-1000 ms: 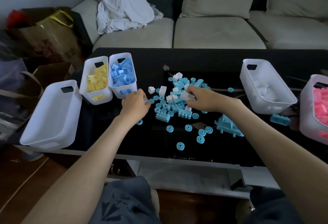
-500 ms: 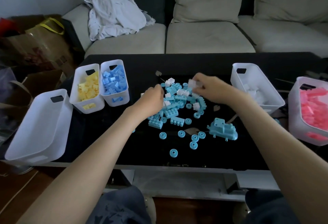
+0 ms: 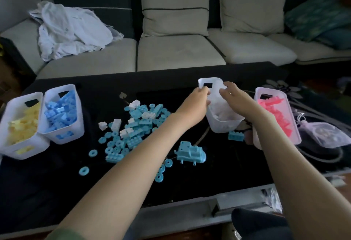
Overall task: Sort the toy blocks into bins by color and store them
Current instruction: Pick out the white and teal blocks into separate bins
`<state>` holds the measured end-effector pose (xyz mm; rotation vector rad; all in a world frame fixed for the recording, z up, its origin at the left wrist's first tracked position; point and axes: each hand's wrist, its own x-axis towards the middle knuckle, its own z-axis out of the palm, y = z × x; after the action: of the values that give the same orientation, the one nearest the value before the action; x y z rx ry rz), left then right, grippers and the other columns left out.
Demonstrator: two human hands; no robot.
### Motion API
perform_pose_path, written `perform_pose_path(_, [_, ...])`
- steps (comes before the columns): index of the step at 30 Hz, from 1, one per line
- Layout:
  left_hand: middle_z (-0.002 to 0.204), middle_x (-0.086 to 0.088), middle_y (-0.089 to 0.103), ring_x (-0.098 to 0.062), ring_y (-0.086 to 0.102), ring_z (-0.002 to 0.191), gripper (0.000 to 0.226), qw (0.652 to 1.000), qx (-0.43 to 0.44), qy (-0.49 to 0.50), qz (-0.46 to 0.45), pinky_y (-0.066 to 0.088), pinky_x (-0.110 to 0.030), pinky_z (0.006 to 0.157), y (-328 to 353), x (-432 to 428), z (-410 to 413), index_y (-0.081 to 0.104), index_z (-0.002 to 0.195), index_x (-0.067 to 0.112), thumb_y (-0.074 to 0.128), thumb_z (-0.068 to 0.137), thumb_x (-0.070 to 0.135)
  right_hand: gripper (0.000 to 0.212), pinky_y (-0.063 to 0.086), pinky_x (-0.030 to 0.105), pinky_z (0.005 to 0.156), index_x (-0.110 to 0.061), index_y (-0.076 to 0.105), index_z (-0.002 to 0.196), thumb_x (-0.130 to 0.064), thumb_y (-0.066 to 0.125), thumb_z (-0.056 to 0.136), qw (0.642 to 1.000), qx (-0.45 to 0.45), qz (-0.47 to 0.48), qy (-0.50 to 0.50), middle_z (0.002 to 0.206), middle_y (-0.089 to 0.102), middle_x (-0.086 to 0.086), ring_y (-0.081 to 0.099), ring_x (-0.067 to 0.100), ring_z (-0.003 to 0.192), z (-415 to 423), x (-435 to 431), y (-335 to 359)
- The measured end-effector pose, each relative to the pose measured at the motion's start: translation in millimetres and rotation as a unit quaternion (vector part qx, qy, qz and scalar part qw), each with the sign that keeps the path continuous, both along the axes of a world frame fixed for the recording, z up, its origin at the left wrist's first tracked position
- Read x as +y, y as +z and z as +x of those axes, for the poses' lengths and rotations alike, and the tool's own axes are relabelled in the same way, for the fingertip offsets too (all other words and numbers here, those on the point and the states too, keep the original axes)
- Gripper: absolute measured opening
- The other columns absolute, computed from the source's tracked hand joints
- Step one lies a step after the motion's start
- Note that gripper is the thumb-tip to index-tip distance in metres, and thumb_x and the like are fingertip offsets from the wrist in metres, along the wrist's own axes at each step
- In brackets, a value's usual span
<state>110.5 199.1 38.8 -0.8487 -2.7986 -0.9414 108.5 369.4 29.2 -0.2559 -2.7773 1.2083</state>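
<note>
Head view shows both your hands over the white bin [image 3: 224, 125], which sits on the black table [image 3: 228, 179] just past your wrists. You look to be dropping white blocks [image 3: 221, 115] into it, so let go low over the opening, near its middle, so nothing bounces off the rim. Check that both palms are empty before you turn away.

Your left hand [image 3: 197, 103] is loosely curled at the bin's left rim, fingertips [image 3: 204, 89] touching or nearly touching the wall by the handle slot. I cannot tell whether a block is inside the curl. Your right hand [image 3: 234, 97] hovers over the opening with fingers [image 3: 225, 92] bent and partly spread; any piece in it is too blurred against the white plastic to make out.

To the left of your left forearm lies the unsorted pile [image 3: 136, 125], mostly light blue with several white pieces mixed in, plus loose blue rings [image 3: 93, 153] nearer you. A blue toy train [image 3: 190, 154] stands between your forearms, and a single blue brick [image 3: 235, 136] rests just beside the white bin's near corner. The pink bin [image 3: 296, 131] is just right of your right forearm. Well to your left stand the blue bin [image 3: 74, 125] and yellow bin [image 3: 13, 106], touching each other.
</note>
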Motion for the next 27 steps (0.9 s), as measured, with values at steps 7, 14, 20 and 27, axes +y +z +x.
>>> perform_pose_path(7, [0.14, -0.017, 0.037, -0.029, 0.055, 0.102, 0.089, 0.996, -0.034, 0.006, -0.084, 0.05, -0.039, 0.083, 0, 35, -3, -0.013, 0.149, 0.025, 0.047, 0.09, -0.002, 0.044, 0.038, 0.027, 0.085, -0.017, 0.04, 0.137, -0.014, 0.043, 0.094, 0.998, 0.027, 0.052, 0.011, 0.13, 0.053, 0.006, 0.052, 0.021, 0.113, 14, 18, 12])
perform_pose_path(14, [0.156, -0.012, -0.011, -0.032, 0.008, 0.141, 0.087, 0.981, 0.013, 0.195, -0.013, 0.027, -0.036, 0.108, -25, -47, -9, 0.007, 0.147, 0.014, 0.048, 0.077, -0.019, 0.036, 0.038, 0.029, 0.096, -0.011, 0.051, 0.125, -0.003, 0.05, 0.09, 0.97, 0.086, 0.185, 0.135, 0.126, 0.052, 0.006, 0.046, 0.022, 0.118, 22, -33, 16])
perform_pose_path(20, [0.151, -0.012, 0.007, -0.033, 0.017, 0.132, 0.057, 0.956, -0.019, 0.256, -0.143, 0.031, -0.038, 0.095, -42, -138, 4, 0.034, 0.13, 0.016, 0.054, 0.08, -0.003, 0.038, 0.035, 0.027, 0.095, -0.015, 0.05, 0.127, -0.011, 0.055, 0.09, 0.912, 0.021, 0.233, 0.336, 0.123, 0.052, 0.004, 0.045, 0.018, 0.118, 33, -124, -10])
perform_pose_path(27, [0.154, -0.013, 0.005, -0.036, 0.013, 0.138, 0.053, 0.93, -0.056, 0.318, -0.173, 0.028, -0.046, 0.108, -50, -211, 20, 0.032, 0.142, 0.027, 0.042, 0.094, 0.007, 0.041, 0.038, 0.036, 0.102, -0.021, 0.043, 0.135, -0.01, 0.045, 0.096, 0.896, -0.041, 0.272, 0.348, 0.132, 0.045, 0.005, 0.041, 0.021, 0.125, 24, -158, -26])
